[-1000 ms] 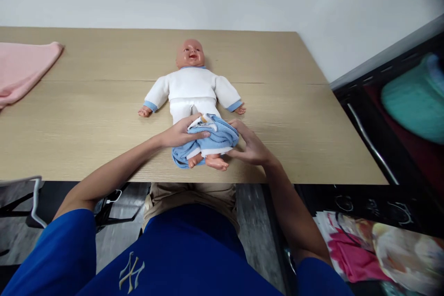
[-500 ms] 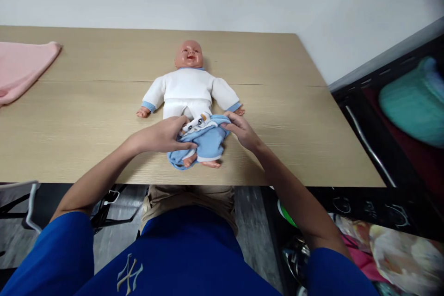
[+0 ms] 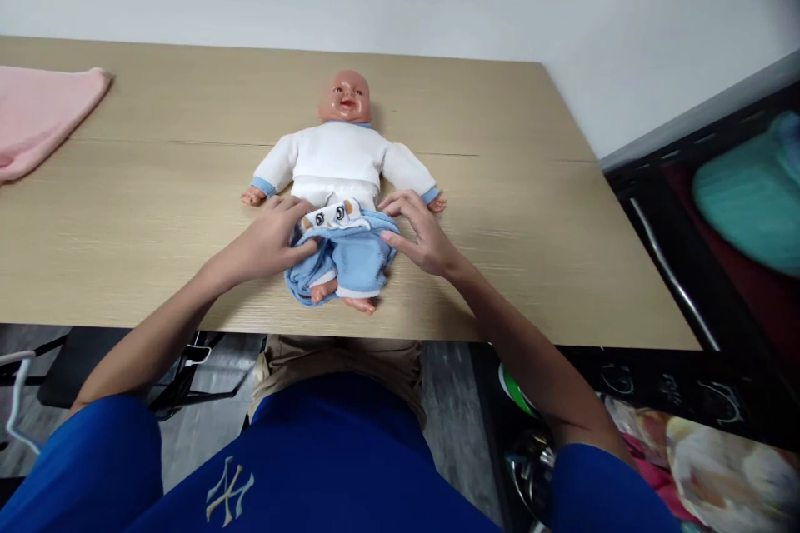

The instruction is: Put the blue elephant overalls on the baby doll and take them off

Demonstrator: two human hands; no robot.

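Note:
A baby doll [image 3: 341, 151] lies on its back on the table, head toward the wall, in a white top with blue cuffs. Light blue trousers [image 3: 359, 260] with white hems cover its lower legs, and its bare feet stick out at the bottom. Across their top runs a white band [image 3: 331, 216] printed with cartoon eyes. My left hand [image 3: 266, 240] touches the left side of the trousers, thumb and fingers apart. At the right side, my right hand [image 3: 422, 235] is open, its fingertips at the cloth's edge beside the doll's hip.
A pink cloth [image 3: 47, 117] lies at the left of the wooden table [image 3: 518, 250]. Beyond the table's right edge is a black rack [image 3: 662, 258] with a teal object [image 3: 750, 191] on it. Bagged items [image 3: 725, 466] stand low at the right, and a chair [image 3: 81, 358] at the lower left.
Both hands have loosened from the trousers' waist, and their fingers are spread wider. The trousers and the doll's feet have shifted slightly left, and the printed band lies flatter.

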